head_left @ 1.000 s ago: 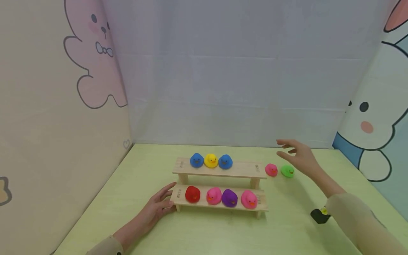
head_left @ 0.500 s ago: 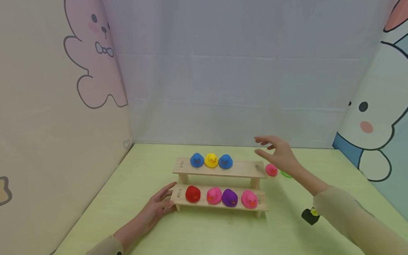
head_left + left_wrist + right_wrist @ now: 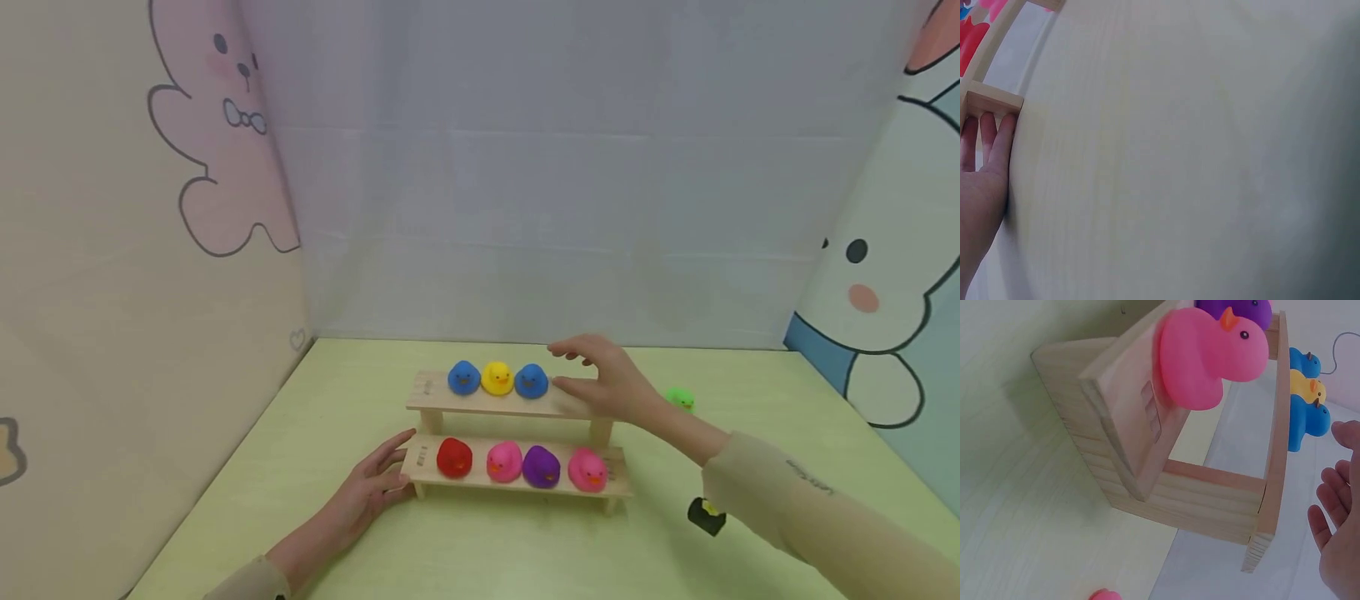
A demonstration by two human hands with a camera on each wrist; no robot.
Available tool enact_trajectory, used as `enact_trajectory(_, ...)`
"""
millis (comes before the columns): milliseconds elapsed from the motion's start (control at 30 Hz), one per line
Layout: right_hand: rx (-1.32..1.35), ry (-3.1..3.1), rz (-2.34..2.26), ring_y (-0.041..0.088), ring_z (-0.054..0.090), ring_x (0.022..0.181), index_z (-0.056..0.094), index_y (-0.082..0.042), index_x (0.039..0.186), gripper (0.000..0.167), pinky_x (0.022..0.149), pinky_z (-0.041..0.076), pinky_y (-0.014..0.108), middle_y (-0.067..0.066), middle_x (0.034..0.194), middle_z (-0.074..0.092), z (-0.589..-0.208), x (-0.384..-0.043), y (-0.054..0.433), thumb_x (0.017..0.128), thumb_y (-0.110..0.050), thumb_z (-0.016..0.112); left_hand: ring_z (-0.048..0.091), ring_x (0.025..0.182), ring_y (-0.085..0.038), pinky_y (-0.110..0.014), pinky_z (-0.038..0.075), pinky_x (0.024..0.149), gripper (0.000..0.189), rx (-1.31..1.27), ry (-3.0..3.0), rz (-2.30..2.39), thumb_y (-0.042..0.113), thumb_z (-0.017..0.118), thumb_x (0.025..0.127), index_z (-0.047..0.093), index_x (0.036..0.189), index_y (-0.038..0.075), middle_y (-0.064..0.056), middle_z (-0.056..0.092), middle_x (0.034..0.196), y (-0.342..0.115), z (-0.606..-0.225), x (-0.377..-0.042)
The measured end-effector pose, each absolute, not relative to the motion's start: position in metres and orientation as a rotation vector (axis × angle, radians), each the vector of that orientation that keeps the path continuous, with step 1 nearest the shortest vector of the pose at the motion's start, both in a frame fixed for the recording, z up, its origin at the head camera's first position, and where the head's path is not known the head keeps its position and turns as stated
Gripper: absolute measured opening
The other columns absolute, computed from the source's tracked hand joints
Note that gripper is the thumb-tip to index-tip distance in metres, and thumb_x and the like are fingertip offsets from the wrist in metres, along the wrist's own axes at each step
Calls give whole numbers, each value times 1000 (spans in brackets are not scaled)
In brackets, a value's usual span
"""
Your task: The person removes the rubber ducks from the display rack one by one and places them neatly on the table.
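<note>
A two-step wooden rack (image 3: 429, 397) holds small rubber ducks. A blue duck (image 3: 464, 379), a yellow duck (image 3: 498, 380) and a second blue duck (image 3: 532, 382) line the upper step. Below sit a red duck (image 3: 454, 459), a pink duck (image 3: 504, 462), a purple duck (image 3: 542, 468) and another pink duck (image 3: 588, 472). My left hand (image 3: 363, 492) rests against the rack's left end with extended fingers. Over the upper step's right part, my right hand (image 3: 611, 385) is beside the second blue duck, thumb and fingers apart, holding nothing.
On the table right of the rack is a green duck (image 3: 681, 399). Part of a loose pink duck (image 3: 1106, 594) shows in the right wrist view; my right hand hides it from the head view. Fabric walls (image 3: 480, 208) surround the table.
My right hand has moved left and slightly down, from above the loose ducks on the table to the upper step beside the blue duck. The left hand and the ducks have stayed put.
</note>
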State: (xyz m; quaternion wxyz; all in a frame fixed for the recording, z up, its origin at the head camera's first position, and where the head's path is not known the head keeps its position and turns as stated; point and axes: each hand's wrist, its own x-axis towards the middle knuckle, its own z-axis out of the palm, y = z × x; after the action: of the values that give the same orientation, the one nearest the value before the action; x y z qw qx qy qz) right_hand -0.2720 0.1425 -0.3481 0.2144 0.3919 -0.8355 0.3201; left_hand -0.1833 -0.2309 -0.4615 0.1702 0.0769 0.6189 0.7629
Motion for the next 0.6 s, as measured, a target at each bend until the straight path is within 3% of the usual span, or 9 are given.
enact_trajectory(233,1126,-2325,912,17,54,91,61,-10,113,43,71,47,29,1,104,62,-347,-270,129,73,-17,76,48,114,-23,-41,42,92,62,220,1761,2160,4,50,89,24,144,17,-14,35,132,-232,-461,-183)
enact_trajectory(600,1096,-2439,905,13,53,92,60,-13,114,43,74,47,30,0,110,60,-349,-270,117,75,-25,74,49,113,-23,-40,43,91,62,189,1741,2171,4,51,89,24,144,18,-13,35,131,-231,-460,-184)
